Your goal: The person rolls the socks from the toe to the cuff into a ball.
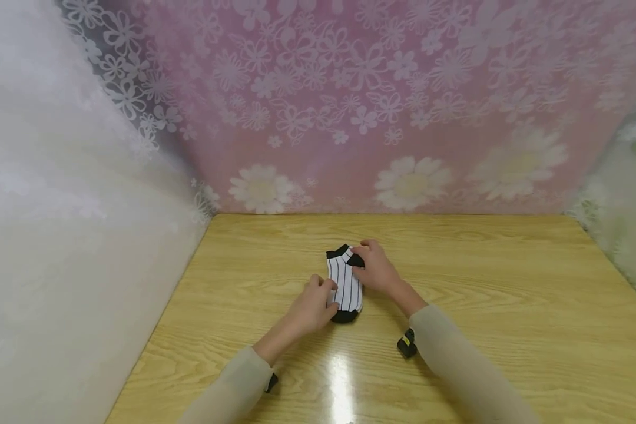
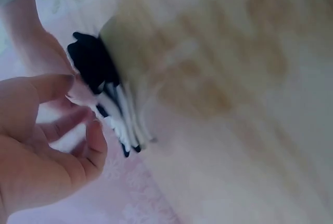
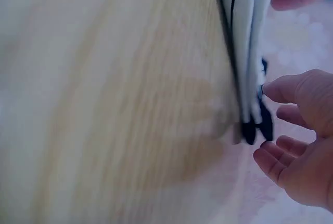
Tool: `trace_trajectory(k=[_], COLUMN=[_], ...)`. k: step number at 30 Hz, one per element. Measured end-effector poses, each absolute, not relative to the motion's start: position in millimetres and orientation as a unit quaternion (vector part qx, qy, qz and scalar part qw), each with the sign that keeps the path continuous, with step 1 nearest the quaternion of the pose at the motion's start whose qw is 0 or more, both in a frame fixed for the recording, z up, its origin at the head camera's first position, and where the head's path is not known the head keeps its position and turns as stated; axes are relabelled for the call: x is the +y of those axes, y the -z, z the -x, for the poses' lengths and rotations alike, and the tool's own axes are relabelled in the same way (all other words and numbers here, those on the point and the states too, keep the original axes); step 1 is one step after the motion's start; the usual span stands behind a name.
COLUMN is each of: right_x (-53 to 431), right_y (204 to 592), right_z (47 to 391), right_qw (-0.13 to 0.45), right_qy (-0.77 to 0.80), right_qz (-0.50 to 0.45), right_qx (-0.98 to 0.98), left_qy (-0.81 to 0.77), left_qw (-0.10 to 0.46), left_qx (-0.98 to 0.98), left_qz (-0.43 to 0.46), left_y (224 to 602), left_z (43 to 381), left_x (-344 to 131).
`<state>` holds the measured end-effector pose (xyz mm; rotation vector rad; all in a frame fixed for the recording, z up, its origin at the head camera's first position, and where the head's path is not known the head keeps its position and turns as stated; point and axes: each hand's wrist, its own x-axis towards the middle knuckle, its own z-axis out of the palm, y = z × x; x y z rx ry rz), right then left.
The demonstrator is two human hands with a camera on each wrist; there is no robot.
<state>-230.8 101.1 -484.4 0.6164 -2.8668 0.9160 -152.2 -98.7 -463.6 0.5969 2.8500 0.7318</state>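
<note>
White ankle socks with thin black stripes and black cuff, heel and toe lie flat on the table, toe towards me. Both wrist views show their edge as stacked layers. My left hand is at their lower left side, fingers bent loosely and fingertips at the fabric. At the upper right, my right hand touches the socks near the heel, thumb and fingers apart. The right wrist view has the right hand beside the black ends of the socks, its fingers not closed round them.
A wood-grain table extends around the socks. Behind it hangs a pink flowered backdrop, with a pale wall covering on the left. A small black device with a yellow mark sits by the right sleeve.
</note>
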Motion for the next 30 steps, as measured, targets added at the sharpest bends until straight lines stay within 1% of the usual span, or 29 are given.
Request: trace_trajectory(k=[4,6,9,13,17,21,25,30], right_x=[103,104,105,105,103,102,102,102], right_y=[470,464,457,459,464,464,468,474], right_z=[211,199,181,157,141,137,137,138], right_qw=[0.073,0.079,0.063,0.031,0.025,0.016,0.032,0.07], right_qy=[-0.259,-0.24,-0.221,-0.197,-0.162,-0.133,-0.115,-0.11], right_qz=[-0.253,-0.293,-0.36,-0.421,-0.431,-0.424,-0.433,-0.451], right_qx=[-0.929,-0.922,-0.904,-0.885,-0.887,-0.896,-0.893,-0.883], left_qy=[-0.212,-0.186,-0.141,-0.103,-0.094,-0.099,-0.113,-0.107], left_qw=[0.038,0.024,0.01,0.02,0.038,0.044,0.032,0.007], left_qx=[0.937,0.931,0.922,0.913,0.907,0.904,0.903,0.904], left_qz=[-0.274,-0.312,-0.359,-0.395,-0.408,-0.413,-0.414,-0.413], left_y=[454,451,450,453,459,464,466,465], left_z=[152,152,152,149,145,145,146,147], left_x=[-107,-111,-115,-119,-120,-120,-120,-115])
